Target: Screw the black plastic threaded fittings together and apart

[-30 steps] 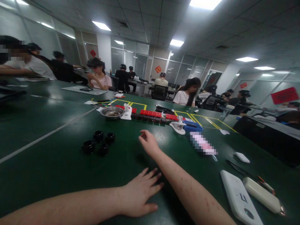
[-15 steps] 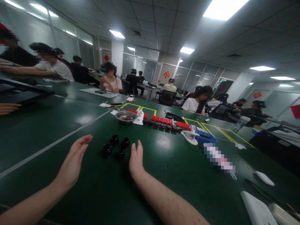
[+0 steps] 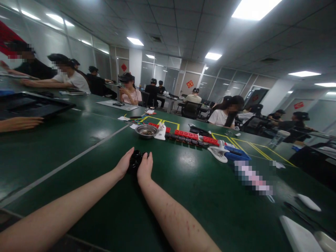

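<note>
Several glossy black round parts (image 3: 134,161), shaped like small cups or rings, are bunched together on the green table. My left hand (image 3: 124,163) presses against their left side with the fingers held together. From the right, my right hand (image 3: 145,169) closes in on the same cluster, palm inward and thumb upright. Between them the two hands squeeze the black parts, whose lower portions are partly hidden by my fingers and palms.
Beyond my hands stands a metal bowl (image 3: 139,134) with small bits inside. To its right runs a row of red blocks (image 3: 186,134), with a white clamp (image 3: 218,156) and a blue tray (image 3: 245,158). A co-worker's hand (image 3: 22,123) rests at the left beside a black panel (image 3: 36,106).
Both hands have come together from either side and now enclose the black round parts, which stood spread slightly apart between them. The camera has turned a little left.
</note>
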A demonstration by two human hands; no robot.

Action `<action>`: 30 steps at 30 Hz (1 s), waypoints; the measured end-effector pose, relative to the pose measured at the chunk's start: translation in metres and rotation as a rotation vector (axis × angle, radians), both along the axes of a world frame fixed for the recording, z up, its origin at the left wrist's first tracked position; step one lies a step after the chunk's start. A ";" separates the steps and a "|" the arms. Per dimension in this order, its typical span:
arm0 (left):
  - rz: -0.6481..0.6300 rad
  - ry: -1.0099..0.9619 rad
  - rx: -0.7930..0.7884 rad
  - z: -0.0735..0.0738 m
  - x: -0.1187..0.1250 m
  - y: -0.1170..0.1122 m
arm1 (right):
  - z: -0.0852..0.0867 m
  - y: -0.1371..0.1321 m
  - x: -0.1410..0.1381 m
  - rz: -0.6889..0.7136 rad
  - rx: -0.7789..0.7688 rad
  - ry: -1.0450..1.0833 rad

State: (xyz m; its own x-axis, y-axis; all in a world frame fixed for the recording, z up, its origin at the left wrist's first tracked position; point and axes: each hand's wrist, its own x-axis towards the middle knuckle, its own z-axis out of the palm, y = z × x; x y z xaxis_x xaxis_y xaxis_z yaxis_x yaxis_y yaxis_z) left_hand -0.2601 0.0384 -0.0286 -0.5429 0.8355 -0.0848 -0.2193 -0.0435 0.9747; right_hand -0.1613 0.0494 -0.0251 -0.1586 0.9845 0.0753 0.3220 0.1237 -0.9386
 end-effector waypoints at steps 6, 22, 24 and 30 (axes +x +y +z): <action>-0.051 0.017 -0.043 0.002 0.010 0.006 | 0.001 0.005 0.009 0.008 0.032 0.028; -0.318 0.146 0.007 -0.006 0.191 0.137 | -0.017 0.137 0.187 -0.247 0.126 0.091; -0.335 0.164 0.000 -0.003 0.206 0.150 | -0.020 0.148 0.203 -0.268 0.136 0.103; -0.374 0.235 -0.005 -0.008 0.217 0.167 | -0.024 0.161 0.219 -0.296 0.143 0.153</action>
State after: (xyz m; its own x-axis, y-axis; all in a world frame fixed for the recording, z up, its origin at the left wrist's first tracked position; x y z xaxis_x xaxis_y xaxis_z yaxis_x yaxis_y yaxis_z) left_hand -0.0430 0.2055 -0.0366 -0.2085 0.9780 0.0004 0.0088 0.0014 1.0000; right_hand 0.0581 0.2109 -0.0494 0.1553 0.9639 0.2161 0.2208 0.1794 -0.9587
